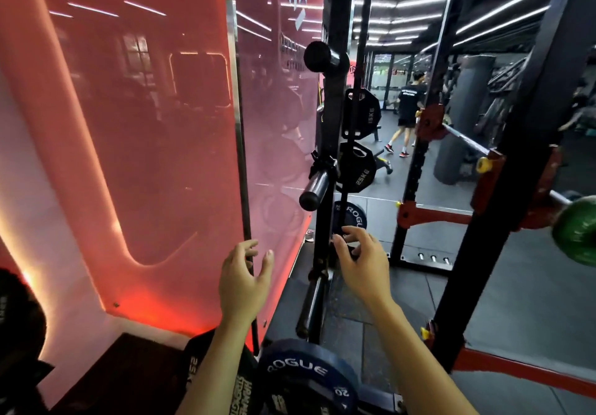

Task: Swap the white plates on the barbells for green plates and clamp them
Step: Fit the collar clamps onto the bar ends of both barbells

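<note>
One round green weight plate (pixel 577 232) at far right edge, blurred, mounted on end of silver steel barbell (pixel 466 139); bar's long axis running from red rack hook (pixel 430 121) near centre down-right toward camera, plate face roughly square to it. No readable markings on green plate.

Both hands raised mid-frame, gripping nothing. Left hand (pixel 243 280) fingers spread and loosely curled, in front of glossy red wall panel (pixel 129 124). Right hand (pixel 362 261) fingers loosely curled, just in front of black steel storage upright (pixel 325 156); contact with it not discernible.

Blue round bumper plate (pixel 306 379) at bottom, lettered "ROGUE" and "20". Second blue "ROGUE" plate (pixel 353 218) low on upright, behind right hand. Black plates above on pegs: "25KG" (pixel 359 172), "15KG" (pixel 366 114). Bare black storage peg (pixel 314 189) pointing toward camera. Black-and-red power rack post (pixel 503 189) at right. Person in black shirt and shorts (pixel 408 111) in background.
</note>
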